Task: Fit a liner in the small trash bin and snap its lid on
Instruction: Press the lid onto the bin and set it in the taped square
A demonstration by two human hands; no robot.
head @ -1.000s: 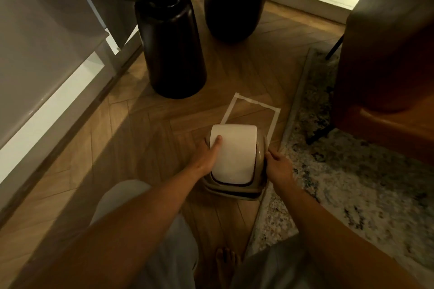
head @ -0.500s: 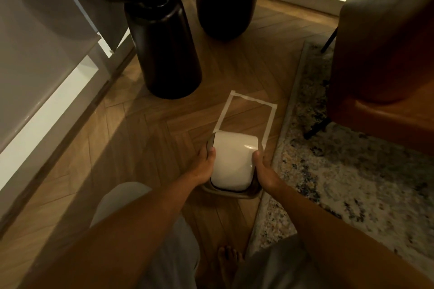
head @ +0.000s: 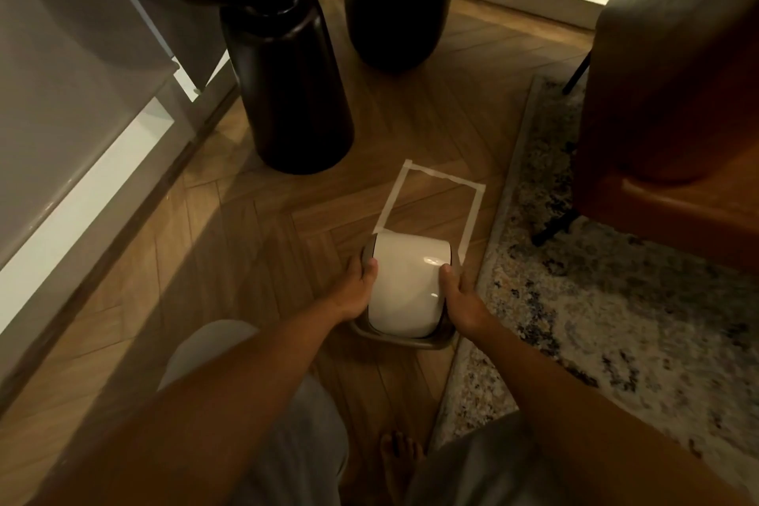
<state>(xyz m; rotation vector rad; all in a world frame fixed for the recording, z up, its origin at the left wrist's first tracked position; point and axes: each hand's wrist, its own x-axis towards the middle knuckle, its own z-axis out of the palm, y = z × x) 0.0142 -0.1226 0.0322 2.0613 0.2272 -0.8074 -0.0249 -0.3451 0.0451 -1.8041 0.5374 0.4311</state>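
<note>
Since a second ago, my right hand point(head: 462, 300) has come in from the bin's outer edge to press against the side of the lid, and my left hand point(head: 356, 288) has slid lower along the opposite side, so both now clasp the small taupe plastic trash bin point(head: 404, 341) by its glossy white domed swing lid point(head: 406, 288). The fingers point(head: 371, 267) of the left are curled onto the lid's left edge, and those of the right wrap its right edge, thumb on top. The bin sits on the herringbone wooden floor point(head: 254, 242), its far end overlapping the near side of a rectangle of pale masking tape point(head: 435, 177) stuck to the boards. I cannot see any liner from here. Just to the right runs the edge of a mottled grey and cream rug point(head: 616, 300), with a brown leather armchair point(head: 677, 94) standing on it further off. Beyond the tape stands a black round pedestal table base point(head: 287, 94), and a second dark rounded base point(head: 394, 4) behind it. A pale wall panel point(head: 61, 94) runs along the left. My bare foot point(head: 400, 460) rests on the floor below the bin, between my grey-clad knees point(head: 263, 423).
</note>
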